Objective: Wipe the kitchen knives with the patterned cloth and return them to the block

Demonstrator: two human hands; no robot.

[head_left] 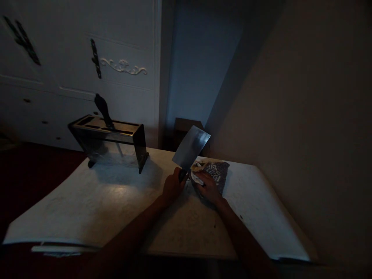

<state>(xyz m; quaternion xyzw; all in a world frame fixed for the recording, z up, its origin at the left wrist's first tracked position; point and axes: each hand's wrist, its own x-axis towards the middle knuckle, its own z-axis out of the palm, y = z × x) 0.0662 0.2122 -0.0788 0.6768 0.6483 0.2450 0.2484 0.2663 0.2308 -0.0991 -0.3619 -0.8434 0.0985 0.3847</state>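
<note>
At the table (116, 209), left hand (173, 184) clasps the cleaver (192, 146); right hand (207, 186) pinches bunched cloth (219, 173); a slipping fold could cause a cut.

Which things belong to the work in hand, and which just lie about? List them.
Work in hand:
- cleaver, in the left hand
- patterned cloth, in the right hand
- table beneath

Lying about:
- knife block, black handle protruding, perhaps related
- brown box-like object
- white cabinet
</note>
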